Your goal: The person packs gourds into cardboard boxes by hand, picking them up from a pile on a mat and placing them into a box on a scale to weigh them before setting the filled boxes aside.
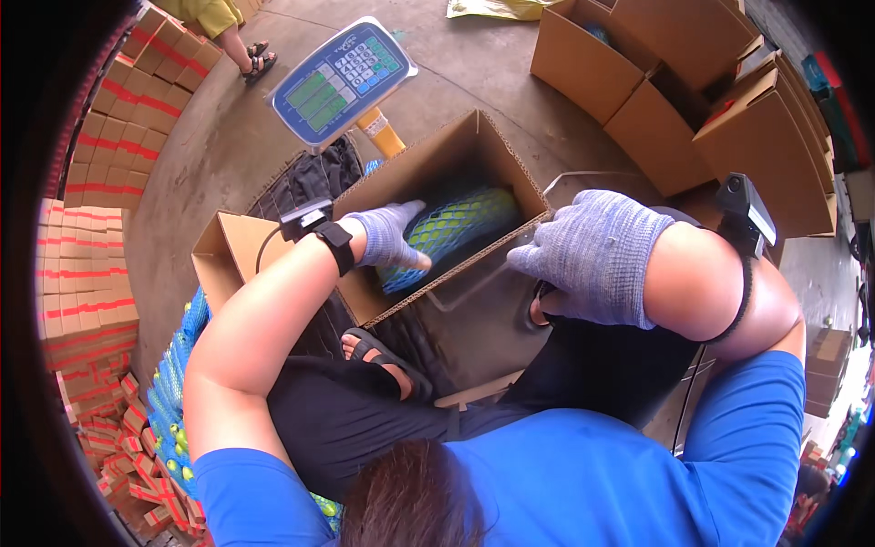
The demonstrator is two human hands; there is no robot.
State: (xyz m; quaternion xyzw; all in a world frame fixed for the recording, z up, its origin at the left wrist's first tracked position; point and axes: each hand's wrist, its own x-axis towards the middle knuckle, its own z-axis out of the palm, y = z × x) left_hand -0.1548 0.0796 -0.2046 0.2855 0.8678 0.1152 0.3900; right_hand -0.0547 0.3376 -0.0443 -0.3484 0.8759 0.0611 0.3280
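Observation:
An open cardboard box (451,273) stands tilted in view before me. Inside lies a blue mesh bag of green round produce (458,222), perhaps fruit. My left hand (389,236), in a grey-blue knit glove, reaches over the box's left side. Its fingers and thumb are spread beside the bag's near end; whether they touch the mesh is unclear. My right hand (588,256), gloved alike, is at the box's right corner with its fingers bent. Its palm side is hidden, so I cannot see whether it grips anything.
A weighing scale's display (342,82) rises on a yellow post (381,133) behind the box. Empty-looking cartons (656,130) crowd the right. Another box (236,253) and filled mesh bags (174,403) are at left, near stacked red-taped cartons (130,130). A person's sandalled foot (260,65) shows farther back.

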